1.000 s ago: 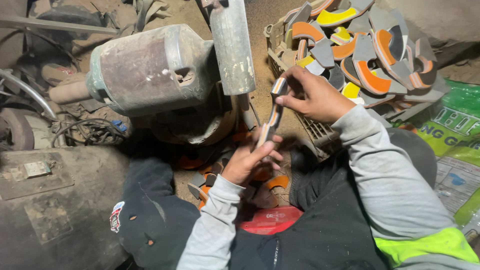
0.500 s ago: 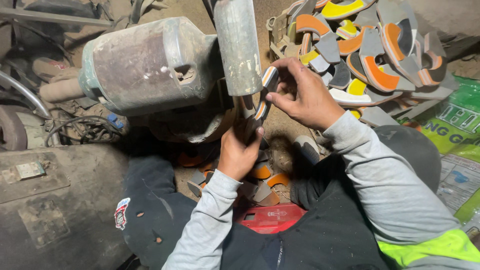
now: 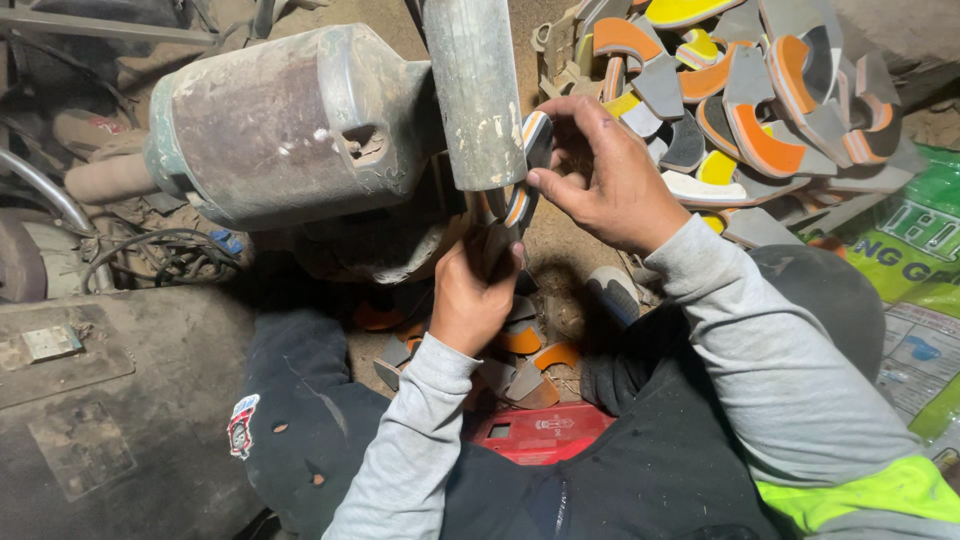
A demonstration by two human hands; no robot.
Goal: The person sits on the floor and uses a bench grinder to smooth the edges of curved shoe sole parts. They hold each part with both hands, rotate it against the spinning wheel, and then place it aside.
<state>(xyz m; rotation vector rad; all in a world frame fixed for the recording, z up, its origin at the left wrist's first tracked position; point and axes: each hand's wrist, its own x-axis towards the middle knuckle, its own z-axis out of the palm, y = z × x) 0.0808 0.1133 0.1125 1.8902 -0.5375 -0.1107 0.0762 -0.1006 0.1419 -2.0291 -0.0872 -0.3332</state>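
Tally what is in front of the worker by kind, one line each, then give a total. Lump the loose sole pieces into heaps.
Hands: 2, left hand and right hand, both gripping one sole piece
Held sole piece: 1
Motor housing: 1
Grey cylinder: 1
Heaps of sole pieces: 2, the crate pile and the floor pile
Red box: 1
Total: 8

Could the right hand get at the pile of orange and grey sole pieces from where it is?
Probably yes: the pile lies just beyond the right hand with nothing between them. But that hand now holds the top of a sole piece against the grinder's drum, so it would have to let go.
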